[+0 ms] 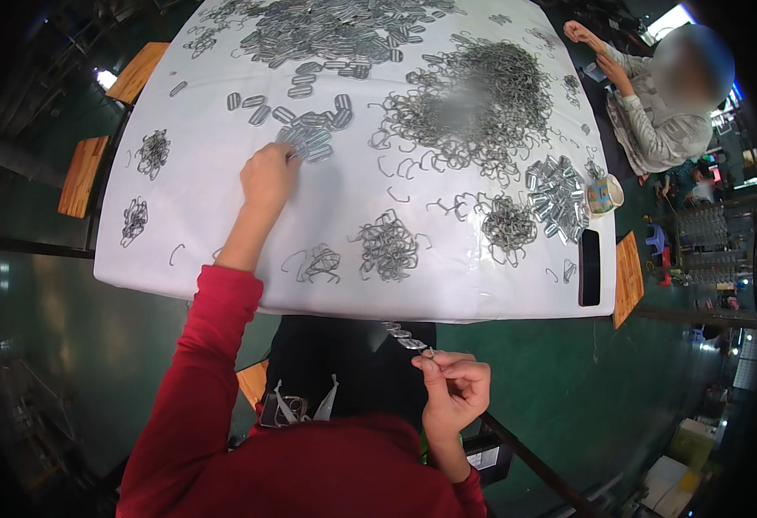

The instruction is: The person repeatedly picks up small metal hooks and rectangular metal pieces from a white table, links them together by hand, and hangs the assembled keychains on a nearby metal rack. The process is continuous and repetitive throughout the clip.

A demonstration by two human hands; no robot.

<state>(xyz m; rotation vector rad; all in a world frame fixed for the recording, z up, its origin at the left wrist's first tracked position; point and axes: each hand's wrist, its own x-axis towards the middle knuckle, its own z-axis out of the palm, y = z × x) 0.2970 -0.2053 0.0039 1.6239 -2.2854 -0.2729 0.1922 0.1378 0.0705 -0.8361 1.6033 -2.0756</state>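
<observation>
My left grip [268,177] is at the near-left edge of a small cluster of slotted metal plates [313,138] on the white tabletop [326,198]. Its fingertips are close together there, but I cannot tell whether they have hold of a plate or only touch one. The cluster lies just ahead and slightly to the right of these fingers, its plates overlapping and their long axes pointing different ways.

My right grip [456,388] is well apart from it, lower and to the right, off the tabletop's near edge. Thumb and forefinger are pinched on one end of a short string of shiny metal pieces [405,337]; the other fingers curl loosely. The string's long axis runs from the pinch forward and leftward, toward that edge, in front of my dark trousers [352,354].

So the left is much the nearer to the cluster. A large heap of wire hooks [516,86] lies to the cluster's right, and a smaller pile of wire hooks [389,248] nearer me.
</observation>
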